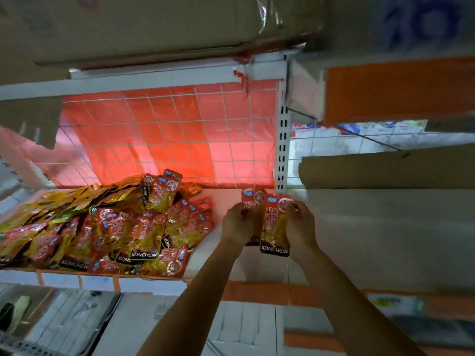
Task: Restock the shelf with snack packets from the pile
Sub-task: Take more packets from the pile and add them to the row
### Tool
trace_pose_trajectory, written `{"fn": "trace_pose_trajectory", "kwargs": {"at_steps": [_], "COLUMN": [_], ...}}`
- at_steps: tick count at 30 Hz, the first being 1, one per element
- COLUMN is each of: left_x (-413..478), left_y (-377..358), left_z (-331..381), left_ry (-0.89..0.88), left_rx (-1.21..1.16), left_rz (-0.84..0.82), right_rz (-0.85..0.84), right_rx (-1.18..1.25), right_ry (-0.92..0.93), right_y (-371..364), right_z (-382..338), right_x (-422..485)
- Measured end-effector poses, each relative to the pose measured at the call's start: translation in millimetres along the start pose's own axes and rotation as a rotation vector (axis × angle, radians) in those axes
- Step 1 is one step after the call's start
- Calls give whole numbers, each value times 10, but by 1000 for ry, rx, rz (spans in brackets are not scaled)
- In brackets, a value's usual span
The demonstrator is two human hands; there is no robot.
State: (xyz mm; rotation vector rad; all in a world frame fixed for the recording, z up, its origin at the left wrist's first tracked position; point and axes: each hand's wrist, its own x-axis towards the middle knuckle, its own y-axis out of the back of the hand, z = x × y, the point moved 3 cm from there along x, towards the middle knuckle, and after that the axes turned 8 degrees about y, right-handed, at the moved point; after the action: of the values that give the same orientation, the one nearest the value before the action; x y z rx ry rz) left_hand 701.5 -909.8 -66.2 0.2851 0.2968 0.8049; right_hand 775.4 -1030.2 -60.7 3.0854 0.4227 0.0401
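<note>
A heap of red and yellow snack packets (102, 227) marked KONCHEW lies on the left half of the white shelf (231, 263). Over the bare right part of that shelf, both hands hold packets upright. My left hand (237, 223) grips a red packet (253, 199), mostly hidden behind the fingers. My right hand (300, 224) grips a second red and yellow packet (273, 227), which overlaps the first and shows its KONCHEW label at the bottom.
A white wire grid (180, 134) with red sheeting behind backs the shelf. A slotted white upright (282, 140) stands at its right end. Cardboard boxes (154, 27) sit overhead, a cardboard flap (385, 165) juts in at the right. Lower shelves hold white boxes (231, 327).
</note>
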Motion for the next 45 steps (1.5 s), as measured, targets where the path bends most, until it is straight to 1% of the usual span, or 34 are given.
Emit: {"fn": "trace_pose_trajectory", "kwargs": {"at_steps": [3, 6, 9, 14, 17, 21, 25, 27, 31, 34, 37, 40, 45], "left_x": [-136, -270, -456, -828, -1081, -1383, -1708, -1841, -2029, -2100, -2128, -2127, -1949], "left_y": [-392, -814, -1297, -2149, -2593, -3188, -3781, -4047, -4531, -4848, -5179, -5526, -6066], "left_z": [168, 370, 571, 871, 1039, 1203, 1360, 1441, 1550, 1670, 1819, 1964, 2188], "left_ry": [12, 24, 13, -39, -35, -40, -40, -20, 9, -40, -75, -83, -68], "left_rx": [-48, -44, -35, 32, 13, 1, -66, -89, -87, -38, -12, -26, -53], "left_rz": [-94, -154, -216, -286, -317, -376, -454, -474, -559, -585, -610, -650, -674], "right_rz": [22, 11, 40, 180, 262, 306, 335, 381, 472, 490, 549, 606, 656], "right_rx": [37, 32, 9, -65, -117, -169, -188, -203, -215, -246, -251, -268, -291], "right_ry": [-50, -8, 30, 52, 56, 96, 104, 93, 26, 27, 51, 73, 36], "right_y": [400, 855, 1393, 2403, 2986, 3699, 4350, 4661, 5199, 5511, 5809, 6117, 6522], "right_z": [-4, -61, -104, -109, -93, -49, 19, 60, 157, 179, 184, 164, 148], "right_x": [19, 30, 33, 98, 144, 140, 138, 136, 152, 229, 319, 474, 859]}}
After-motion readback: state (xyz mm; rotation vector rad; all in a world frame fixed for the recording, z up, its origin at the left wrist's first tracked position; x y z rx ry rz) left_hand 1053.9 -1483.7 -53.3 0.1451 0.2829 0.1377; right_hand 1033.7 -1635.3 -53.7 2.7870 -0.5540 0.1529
